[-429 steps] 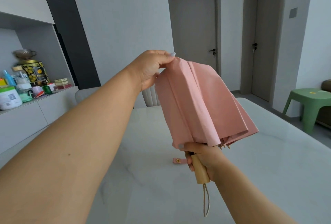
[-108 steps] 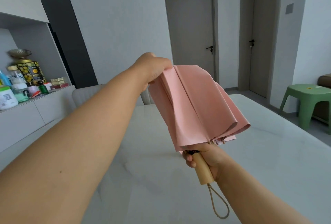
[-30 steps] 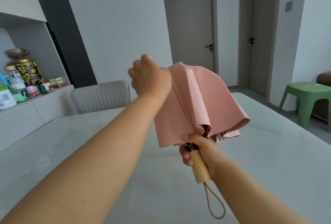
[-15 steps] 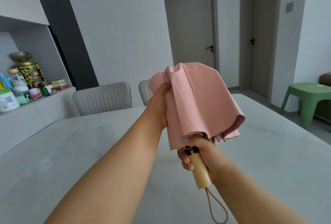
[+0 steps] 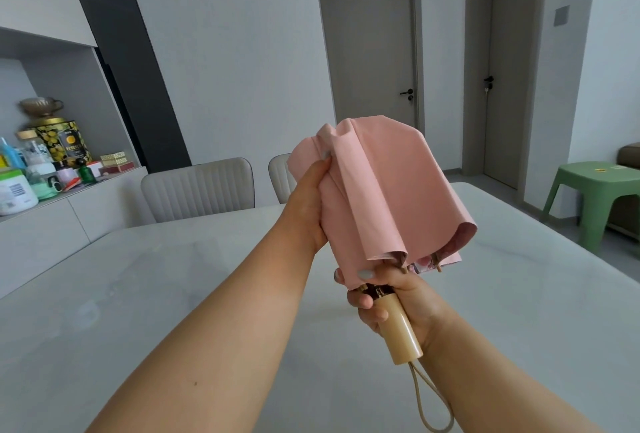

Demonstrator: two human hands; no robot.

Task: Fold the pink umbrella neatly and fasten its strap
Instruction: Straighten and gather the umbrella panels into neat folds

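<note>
Lowered from the canopy top, left hand is gripping the pink umbrella folds; right hand is clutching its handle.

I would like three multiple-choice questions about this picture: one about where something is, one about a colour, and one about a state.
1. Where is the green stool?
A. Right of the table, on the floor
B. On the shelf at the left
C. Under the table

2. What colour is the umbrella handle?
A. Black
B. Pale wood
C. Pink

3. How is the pink umbrella canopy?
A. Fully opened out
B. Rolled tight and strapped
C. Gathered in loose folds, no strap round it

Answers: 1 A, it stands beyond the table's right edge. 2 B, the right hand grips a light wooden handle. 3 C, the left hand holds loose pleats.
</note>
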